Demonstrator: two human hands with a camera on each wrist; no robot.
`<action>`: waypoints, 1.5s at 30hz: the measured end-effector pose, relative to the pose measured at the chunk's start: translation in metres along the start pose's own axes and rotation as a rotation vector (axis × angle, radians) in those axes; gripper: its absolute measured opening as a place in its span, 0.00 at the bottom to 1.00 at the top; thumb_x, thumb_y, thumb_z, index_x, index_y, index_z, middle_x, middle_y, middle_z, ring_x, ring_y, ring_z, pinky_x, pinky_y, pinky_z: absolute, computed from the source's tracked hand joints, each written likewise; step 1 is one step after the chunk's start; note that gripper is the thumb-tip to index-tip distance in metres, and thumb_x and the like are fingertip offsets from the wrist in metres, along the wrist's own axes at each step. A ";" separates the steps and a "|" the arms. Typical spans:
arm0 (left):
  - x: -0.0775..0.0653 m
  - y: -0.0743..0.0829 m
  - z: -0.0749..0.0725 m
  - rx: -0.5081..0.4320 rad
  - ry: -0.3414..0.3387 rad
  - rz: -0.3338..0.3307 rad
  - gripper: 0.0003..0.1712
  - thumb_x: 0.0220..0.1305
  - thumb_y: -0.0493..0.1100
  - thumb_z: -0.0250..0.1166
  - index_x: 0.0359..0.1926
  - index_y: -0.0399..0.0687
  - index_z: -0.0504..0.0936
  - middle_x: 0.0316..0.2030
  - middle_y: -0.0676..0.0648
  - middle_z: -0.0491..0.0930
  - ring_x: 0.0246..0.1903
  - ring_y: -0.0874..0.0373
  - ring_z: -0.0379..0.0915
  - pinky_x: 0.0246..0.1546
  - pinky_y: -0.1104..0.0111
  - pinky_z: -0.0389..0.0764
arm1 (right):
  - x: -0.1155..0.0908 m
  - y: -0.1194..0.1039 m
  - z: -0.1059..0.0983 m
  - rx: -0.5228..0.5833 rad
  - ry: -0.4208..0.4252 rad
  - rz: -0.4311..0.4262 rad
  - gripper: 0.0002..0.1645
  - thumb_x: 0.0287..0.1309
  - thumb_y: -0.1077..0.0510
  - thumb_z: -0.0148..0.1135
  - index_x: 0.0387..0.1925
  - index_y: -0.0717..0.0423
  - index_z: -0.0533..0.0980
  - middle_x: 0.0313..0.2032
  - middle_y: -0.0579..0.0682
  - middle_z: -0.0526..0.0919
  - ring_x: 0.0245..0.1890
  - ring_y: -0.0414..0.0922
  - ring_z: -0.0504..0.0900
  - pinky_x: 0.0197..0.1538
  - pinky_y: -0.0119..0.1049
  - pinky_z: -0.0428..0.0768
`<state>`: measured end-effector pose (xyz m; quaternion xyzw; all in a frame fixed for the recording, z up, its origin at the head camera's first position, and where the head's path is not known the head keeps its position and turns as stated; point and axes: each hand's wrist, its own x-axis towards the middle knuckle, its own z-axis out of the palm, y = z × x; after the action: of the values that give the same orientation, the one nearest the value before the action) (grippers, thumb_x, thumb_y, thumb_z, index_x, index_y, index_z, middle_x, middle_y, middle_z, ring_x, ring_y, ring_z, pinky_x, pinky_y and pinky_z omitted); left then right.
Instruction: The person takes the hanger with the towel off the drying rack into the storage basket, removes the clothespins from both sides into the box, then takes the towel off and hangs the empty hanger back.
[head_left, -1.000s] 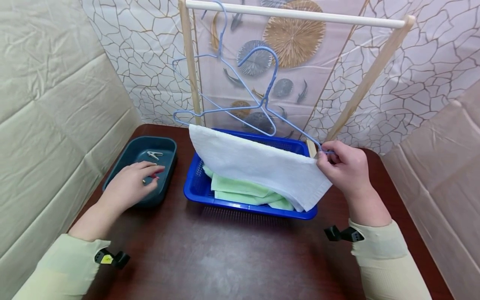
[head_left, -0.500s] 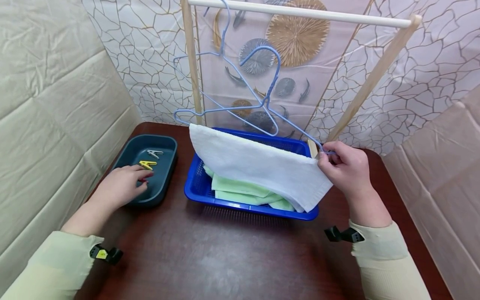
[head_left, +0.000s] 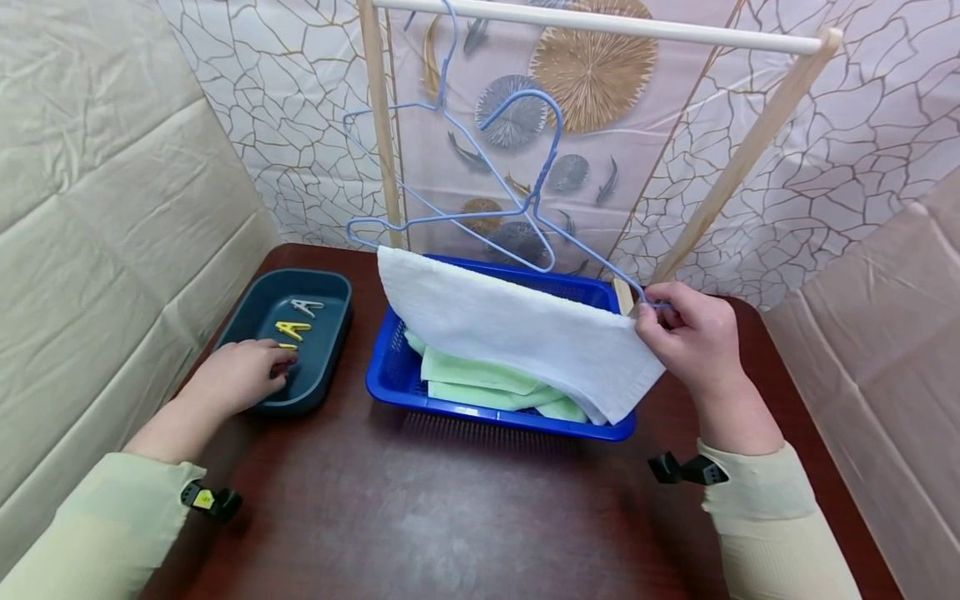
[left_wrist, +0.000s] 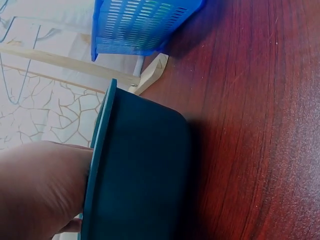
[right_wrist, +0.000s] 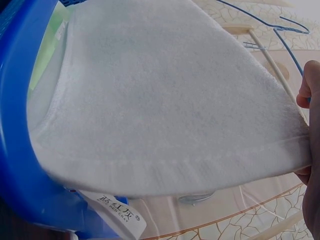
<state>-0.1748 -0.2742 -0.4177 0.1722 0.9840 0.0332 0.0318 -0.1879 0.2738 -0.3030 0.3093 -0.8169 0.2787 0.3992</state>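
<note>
My right hand (head_left: 693,333) pinches the lower right corner of a blue wire clothes hanger (head_left: 533,202), together with the edge of a white towel (head_left: 510,329). The towel hangs from the hanger's lower bar, slanting down to the right over a blue basket (head_left: 386,367). My left hand (head_left: 240,375) reaches into a dark teal tray (head_left: 311,362), fingers bent downward. Near its fingertips lie a yellow clothespin (head_left: 292,330) and a grey-white clothespin (head_left: 306,307). Another yellow piece (head_left: 288,346) shows beside the fingers. Whether the fingers grip anything is hidden; the tray wall blocks the left wrist view.
Folded light green towels (head_left: 487,375) lie in the basket. Behind it stands a wooden rack with a white rail (head_left: 600,22), where a second blue hanger (head_left: 444,108) hangs. A white label (right_wrist: 117,212) shows below the towel in the right wrist view. The brown table (head_left: 450,517) extends in front.
My left hand has moved down and back toward the tray's near left side, uncovering the yellow clothespin. The right hand, hanger and white towel have stayed almost still.
</note>
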 end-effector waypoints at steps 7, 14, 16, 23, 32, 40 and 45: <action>0.004 -0.001 0.002 -0.015 -0.089 -0.027 0.18 0.55 0.44 0.66 0.48 0.47 0.81 0.45 0.43 0.79 0.43 0.46 0.75 0.43 0.49 0.75 | 0.000 0.000 -0.001 -0.002 0.000 0.002 0.10 0.46 0.59 0.57 0.26 0.64 0.78 0.14 0.46 0.66 0.16 0.34 0.60 0.21 0.22 0.61; 0.007 -0.002 0.000 -0.004 -0.112 -0.015 0.16 0.54 0.42 0.67 0.46 0.48 0.82 0.43 0.45 0.80 0.41 0.49 0.76 0.41 0.51 0.76 | 0.000 0.000 -0.001 -0.013 0.001 0.002 0.12 0.47 0.57 0.55 0.26 0.63 0.78 0.13 0.46 0.66 0.16 0.35 0.60 0.21 0.22 0.61; 0.007 -0.002 0.000 0.000 -0.113 -0.012 0.16 0.53 0.42 0.67 0.45 0.49 0.83 0.42 0.46 0.80 0.41 0.50 0.76 0.41 0.51 0.76 | 0.000 0.000 -0.001 -0.014 0.002 0.002 0.12 0.47 0.57 0.55 0.25 0.63 0.78 0.13 0.46 0.66 0.16 0.35 0.60 0.21 0.22 0.61; 0.008 -0.004 0.002 0.000 -0.136 -0.018 0.16 0.53 0.40 0.67 0.46 0.49 0.82 0.40 0.47 0.79 0.40 0.51 0.76 0.40 0.52 0.77 | 0.000 0.000 0.000 0.009 -0.002 0.005 0.12 0.47 0.57 0.55 0.26 0.63 0.78 0.14 0.46 0.66 0.16 0.33 0.60 0.21 0.22 0.61; 0.005 -0.002 0.004 -0.049 -0.151 -0.048 0.16 0.53 0.38 0.66 0.46 0.48 0.82 0.40 0.47 0.79 0.41 0.50 0.75 0.42 0.52 0.76 | -0.002 0.000 0.002 0.021 -0.011 0.005 0.12 0.47 0.57 0.55 0.26 0.62 0.78 0.14 0.46 0.67 0.17 0.33 0.61 0.22 0.21 0.62; 0.006 -0.002 0.004 -0.043 -0.120 -0.059 0.14 0.54 0.40 0.65 0.44 0.47 0.82 0.39 0.45 0.79 0.39 0.51 0.74 0.40 0.54 0.76 | -0.003 0.000 0.000 0.014 -0.014 0.014 0.11 0.47 0.57 0.56 0.27 0.63 0.79 0.14 0.46 0.67 0.17 0.32 0.60 0.22 0.21 0.62; 0.008 -0.003 0.004 -0.053 -0.116 -0.077 0.13 0.58 0.44 0.63 0.44 0.46 0.82 0.39 0.45 0.79 0.38 0.52 0.74 0.41 0.53 0.76 | -0.002 0.000 -0.001 0.009 -0.010 0.010 0.12 0.47 0.57 0.56 0.27 0.63 0.79 0.14 0.46 0.67 0.17 0.33 0.60 0.22 0.21 0.62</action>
<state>-0.1834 -0.2742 -0.4219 0.1351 0.9851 0.0482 0.0944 -0.1864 0.2748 -0.3040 0.3085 -0.8190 0.2831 0.3924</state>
